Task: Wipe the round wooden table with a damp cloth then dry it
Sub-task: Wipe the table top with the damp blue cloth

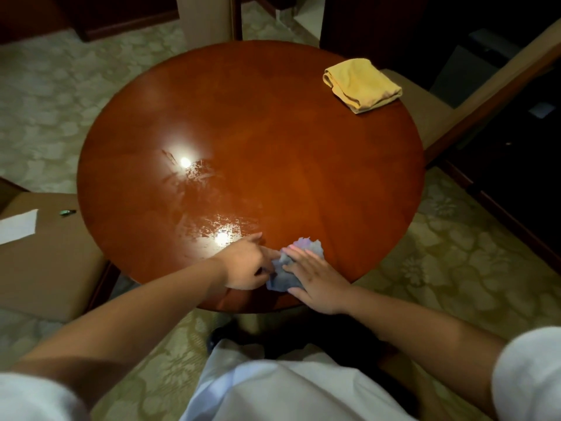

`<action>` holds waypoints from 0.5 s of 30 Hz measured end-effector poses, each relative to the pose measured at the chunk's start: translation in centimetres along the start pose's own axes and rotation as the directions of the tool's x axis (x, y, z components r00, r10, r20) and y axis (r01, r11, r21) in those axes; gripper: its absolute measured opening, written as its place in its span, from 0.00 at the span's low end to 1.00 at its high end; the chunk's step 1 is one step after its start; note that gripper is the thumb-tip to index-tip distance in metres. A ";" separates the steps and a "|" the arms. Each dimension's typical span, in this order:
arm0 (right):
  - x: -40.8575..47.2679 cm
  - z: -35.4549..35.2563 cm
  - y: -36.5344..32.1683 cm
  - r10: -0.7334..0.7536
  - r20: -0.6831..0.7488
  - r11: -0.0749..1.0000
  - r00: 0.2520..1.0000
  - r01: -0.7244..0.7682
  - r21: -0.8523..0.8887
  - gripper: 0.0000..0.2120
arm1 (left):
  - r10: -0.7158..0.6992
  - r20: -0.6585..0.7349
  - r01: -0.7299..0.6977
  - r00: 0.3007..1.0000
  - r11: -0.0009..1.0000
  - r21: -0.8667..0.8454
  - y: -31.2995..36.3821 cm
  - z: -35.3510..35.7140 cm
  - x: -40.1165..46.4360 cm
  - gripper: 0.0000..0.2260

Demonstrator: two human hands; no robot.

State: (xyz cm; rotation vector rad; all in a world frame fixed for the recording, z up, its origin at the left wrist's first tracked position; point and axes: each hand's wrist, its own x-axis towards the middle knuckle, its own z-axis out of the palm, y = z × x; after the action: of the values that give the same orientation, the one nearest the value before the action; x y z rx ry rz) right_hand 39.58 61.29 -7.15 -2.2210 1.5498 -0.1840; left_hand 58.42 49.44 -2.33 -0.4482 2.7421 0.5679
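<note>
The round wooden table fills the middle of the view, glossy, with wet streaks around the light reflections on its near left part. A crumpled blue-grey cloth lies near the table's front edge. My right hand presses flat on top of it, fingers spread. My left hand pinches the cloth's left edge, index finger stretched out over the wood. A folded yellow cloth rests at the far right edge, away from both hands.
A padded chair stands against the table's right side. A tan box or seat at the left carries a white paper and a small dark object. Patterned carpet surrounds the table. Dark furniture lines the right.
</note>
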 end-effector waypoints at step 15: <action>-1.6 -2.7 1.6 0.001 0.137 0.992 0.991 -0.018 0.124 0.26 | 0.062 -0.187 -0.067 0.980 0.998 -0.021 1.5 2.7 -0.1 0.06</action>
State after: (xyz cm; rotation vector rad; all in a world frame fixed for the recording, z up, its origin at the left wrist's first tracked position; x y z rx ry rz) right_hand 36.66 61.57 -5.22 -2.0831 1.4353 -0.1198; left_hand 58.60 51.93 -4.11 -0.4407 2.9397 0.6084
